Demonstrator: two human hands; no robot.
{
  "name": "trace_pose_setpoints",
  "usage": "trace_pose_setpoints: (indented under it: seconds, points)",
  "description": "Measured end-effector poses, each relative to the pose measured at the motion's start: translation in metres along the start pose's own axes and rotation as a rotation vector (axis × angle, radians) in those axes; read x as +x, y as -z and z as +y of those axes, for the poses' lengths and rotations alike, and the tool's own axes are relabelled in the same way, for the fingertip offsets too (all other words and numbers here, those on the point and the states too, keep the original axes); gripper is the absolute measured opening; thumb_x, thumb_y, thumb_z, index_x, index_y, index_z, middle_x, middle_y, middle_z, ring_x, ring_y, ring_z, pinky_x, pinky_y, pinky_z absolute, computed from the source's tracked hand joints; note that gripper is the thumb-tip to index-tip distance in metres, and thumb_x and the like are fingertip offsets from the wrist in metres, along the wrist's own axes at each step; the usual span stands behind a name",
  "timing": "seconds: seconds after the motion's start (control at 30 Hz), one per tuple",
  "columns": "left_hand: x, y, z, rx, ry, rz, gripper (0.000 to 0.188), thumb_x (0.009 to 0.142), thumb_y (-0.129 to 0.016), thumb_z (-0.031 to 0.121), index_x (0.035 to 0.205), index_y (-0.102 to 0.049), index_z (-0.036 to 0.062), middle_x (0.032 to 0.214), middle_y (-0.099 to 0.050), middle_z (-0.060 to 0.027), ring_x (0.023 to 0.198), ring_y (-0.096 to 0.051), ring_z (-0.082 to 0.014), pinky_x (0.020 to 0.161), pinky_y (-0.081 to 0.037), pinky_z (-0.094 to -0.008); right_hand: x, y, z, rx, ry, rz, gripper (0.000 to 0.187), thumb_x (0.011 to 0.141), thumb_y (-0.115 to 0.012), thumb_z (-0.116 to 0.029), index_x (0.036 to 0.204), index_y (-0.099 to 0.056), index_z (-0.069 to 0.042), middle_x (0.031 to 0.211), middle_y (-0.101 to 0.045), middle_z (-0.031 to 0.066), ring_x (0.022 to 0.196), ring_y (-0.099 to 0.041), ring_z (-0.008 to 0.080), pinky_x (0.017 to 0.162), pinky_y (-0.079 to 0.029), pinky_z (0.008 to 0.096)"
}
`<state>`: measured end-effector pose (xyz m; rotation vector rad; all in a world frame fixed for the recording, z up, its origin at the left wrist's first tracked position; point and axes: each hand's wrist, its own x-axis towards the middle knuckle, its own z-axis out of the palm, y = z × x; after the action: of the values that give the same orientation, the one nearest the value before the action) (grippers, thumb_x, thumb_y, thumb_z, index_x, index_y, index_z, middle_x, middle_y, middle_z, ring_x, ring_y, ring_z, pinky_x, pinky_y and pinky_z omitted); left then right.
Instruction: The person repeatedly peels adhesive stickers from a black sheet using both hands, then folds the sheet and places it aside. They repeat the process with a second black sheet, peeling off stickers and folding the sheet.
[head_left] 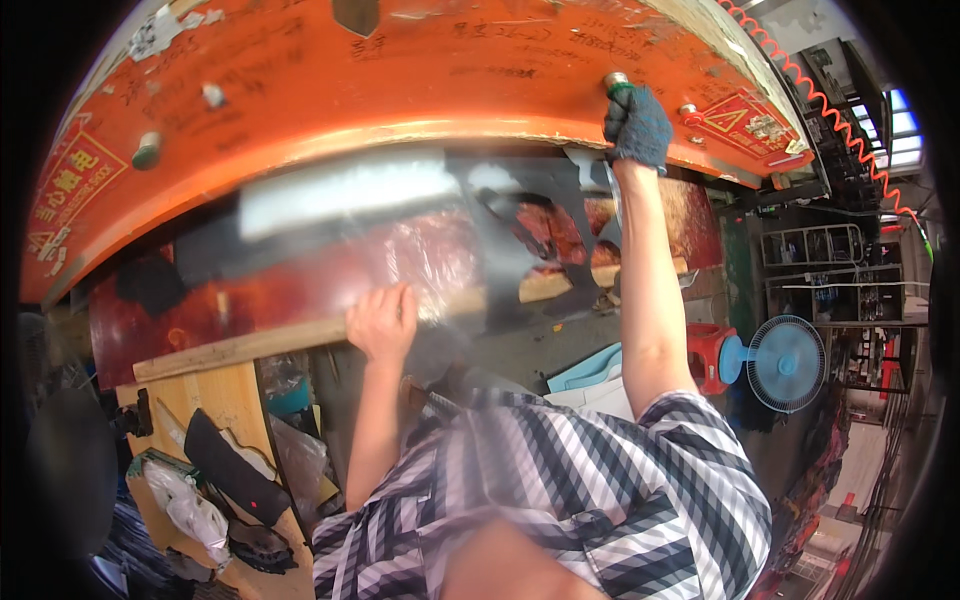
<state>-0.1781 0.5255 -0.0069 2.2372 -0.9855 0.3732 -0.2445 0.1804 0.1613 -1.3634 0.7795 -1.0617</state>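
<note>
I have the right forearm (652, 270) reaching far out ahead, almost straight from the elbow, bare up to the short sleeve. At its end my right hand (638, 125), in a dark glove, is balled with the fingers folded in, its wrist roughly in line with the forearm. My left hand (381, 322) sits much closer in and lower, bare, back showing, fingers bent; how tightly they curl I can't make out. The left forearm (374, 420) rises steeply beneath it.
</note>
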Motion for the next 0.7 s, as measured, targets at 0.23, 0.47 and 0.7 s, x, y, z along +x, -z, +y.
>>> trace_pose_setpoints:
  seconds: [0.23,0.47,0.7]
  points:
    - [0.065,-0.032,-0.016,-0.044,-0.11,-0.004,0.008,0.079,-0.066,0.021,0.075,-0.066,0.0141,0.076,-0.063,-0.0049,0.074,-0.057,-0.0273,0.066,-0.042,-0.0409,-0.042,0.069,0.077,-0.58,0.271,-0.142,0.031,0.094,-0.05,-0.031,0.078,-0.058,-0.006,0.065,-0.053,0.0019,0.056,-0.048,0.0124,0.051,-0.038,0.0272]
    - [0.074,-0.047,-0.023,0.077,-0.144,0.013,0.013,0.081,-0.065,0.028,0.075,-0.067,0.0161,0.076,-0.063,-0.0011,0.076,-0.057,-0.0239,0.07,-0.042,-0.0402,-0.093,0.112,0.114,-0.95,0.37,-0.253,0.021,0.091,-0.058,-0.023,0.101,-0.065,-0.006,0.092,-0.065,0.0159,0.091,-0.062,0.033,0.083,-0.048,0.0402]
    - [0.076,-0.041,-0.027,0.051,-0.127,-0.079,0.015,0.085,-0.064,0.028,0.08,-0.069,0.0138,0.086,-0.065,-0.0035,0.082,-0.059,-0.0241,0.072,-0.042,-0.0395,-0.062,0.119,0.115,-0.802,-0.195,-0.217,0.035,0.089,-0.055,-0.031,0.11,-0.064,-0.004,0.103,-0.066,0.0175,0.098,-0.062,0.0306,0.086,-0.047,0.0367]
